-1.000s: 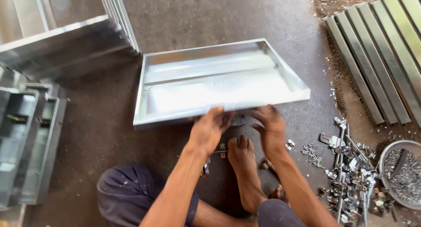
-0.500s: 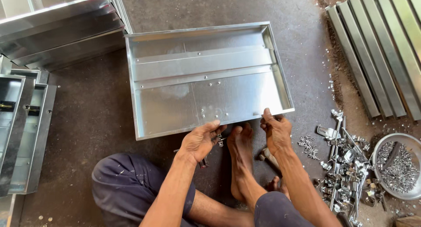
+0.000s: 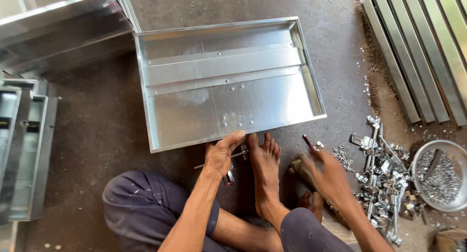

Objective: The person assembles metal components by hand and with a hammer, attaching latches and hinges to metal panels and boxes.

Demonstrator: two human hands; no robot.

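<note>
A large shallow galvanised metal tray (image 3: 272, 103) lies flat on the dark floor in front of me, open side up, with a raised strip across its middle. My left hand (image 3: 221, 155) holds its near rim, with the fingers laid over the edge. My right hand (image 3: 327, 173) is off the tray and blurred, low to the right near a thin dark rod (image 3: 308, 141) and a small metal fitting (image 3: 318, 145). Whether it holds anything is unclear. My bare foot (image 3: 265, 171) rests between the hands. Small metal pieces (image 3: 228, 178) lie under the left hand.
A heap of metal latches and screws (image 3: 384, 171) lies at the right beside a round bowl of small hardware (image 3: 440, 176). Long metal channels (image 3: 423, 47) lie at the top right. More sheet-metal trays are stacked at the left (image 3: 29, 154) and top left (image 3: 58, 28).
The tray has come down from a tilt to lie flat on the floor. My right hand has let go of its rim and swung right towards the hardware. The left hand stays on the edge.
</note>
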